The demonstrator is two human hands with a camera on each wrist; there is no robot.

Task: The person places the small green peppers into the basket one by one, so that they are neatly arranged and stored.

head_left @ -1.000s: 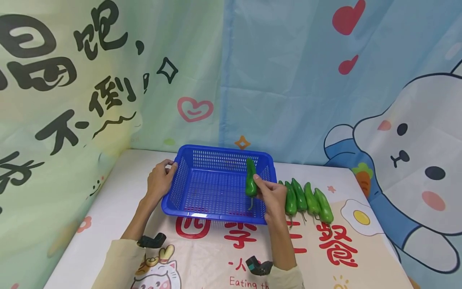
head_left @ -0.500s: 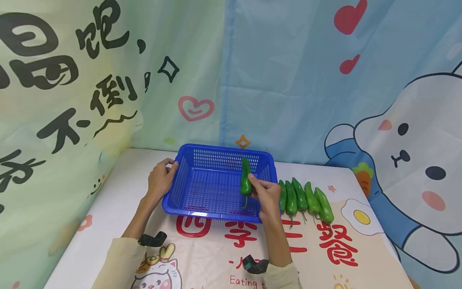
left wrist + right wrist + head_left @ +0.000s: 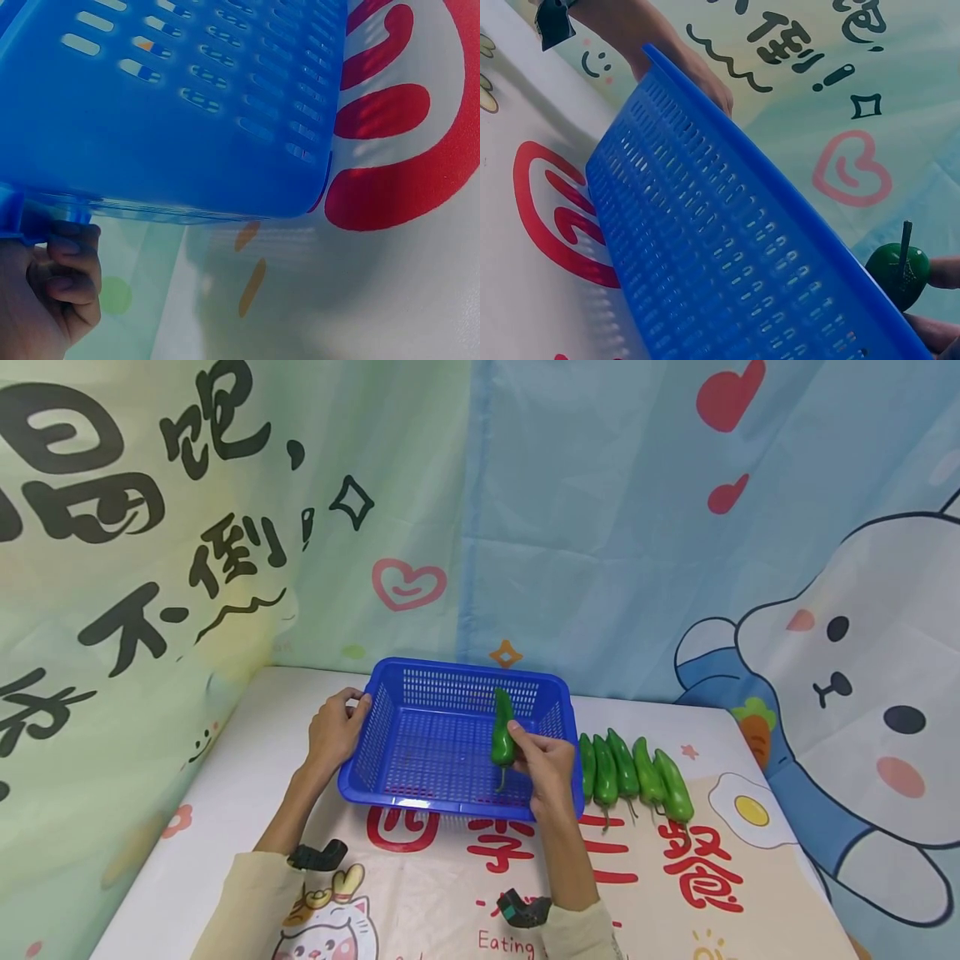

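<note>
– Where's your green pepper [image 3: 502,732]?
– Over the blue basket [image 3: 431,747], pinched between thumb and fingers of your right hand [image 3: 547,770], tip standing past them, stem toward you.
– Your left hand [image 3: 334,728]?
– Gripping the basket's left rim. Five more peppers [image 3: 604,772] lie in a row beside its right side.

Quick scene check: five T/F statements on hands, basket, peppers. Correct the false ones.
1. The right hand holds a green pepper. True.
2. The left hand holds a pepper too. False: the left hand grips the blue basket.
3. Five more peppers show on the table. True.
4. In the head view, those five lie left of the basket. False: they lie right of it.
5. In the head view, the held pepper appears within the basket's outline. True.
</note>
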